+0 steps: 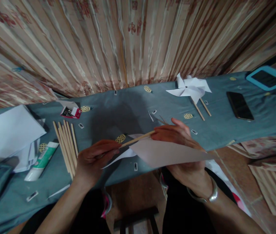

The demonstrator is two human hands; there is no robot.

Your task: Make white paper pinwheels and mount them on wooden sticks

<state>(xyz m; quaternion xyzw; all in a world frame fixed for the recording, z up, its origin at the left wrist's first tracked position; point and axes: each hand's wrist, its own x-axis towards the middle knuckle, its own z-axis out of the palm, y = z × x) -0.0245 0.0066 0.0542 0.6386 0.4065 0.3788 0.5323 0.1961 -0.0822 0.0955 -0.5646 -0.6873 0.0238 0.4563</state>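
Note:
My left hand (pixel 98 156) is closed around one end of a thin wooden stick (pixel 135 139), which slants up to the right. At the stick's other end, my right hand (pixel 179 136) has its fingers against a white paper pinwheel (pixel 157 152), whose blades spread out below the stick. Part of the paper lies across my right palm, so some fingers are hidden. How the stick and paper join cannot be made out. Just behind my right hand, a partly hidden thin grey object (pixel 162 120) lies on the cloth.
Wooden sticks (pixel 66 143), a green-white glue tube (pixel 42 159), white paper sheets (pixel 11 130) and a red box of small metal pins (pixel 71 110) lie left. Finished pinwheels (pixel 189 89), a phone (pixel 239 105) and a blue-framed tablet (pixel 267 78) lie right. A curtain (pixel 133 42) hangs behind.

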